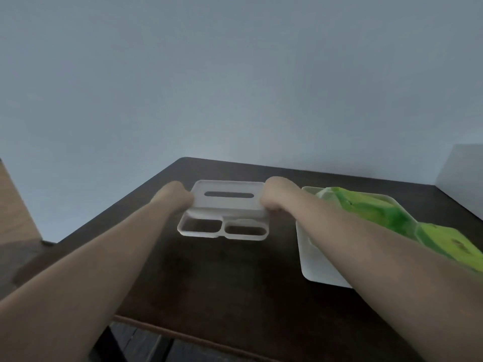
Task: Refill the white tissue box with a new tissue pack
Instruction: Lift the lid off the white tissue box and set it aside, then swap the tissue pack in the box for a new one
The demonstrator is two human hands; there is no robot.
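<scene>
A white tissue box lid (pixel 227 195) with a long dark slot is held tilted above the dark table, over a white frame with two openings (pixel 223 229) that lies on the table. My left hand (pixel 173 195) grips the lid's left end and my right hand (pixel 278 195) grips its right end. To the right, a white box base (pixel 317 265) holds a green tissue pack (pixel 371 209); my right forearm crosses over it. A second green pack (pixel 449 244) lies at the right edge.
The dark wooden table (pixel 222 283) stands against a pale wall. Its left edge slants from the far corner toward me, with floor beyond. A white block (pixel 462 165) stands at the far right.
</scene>
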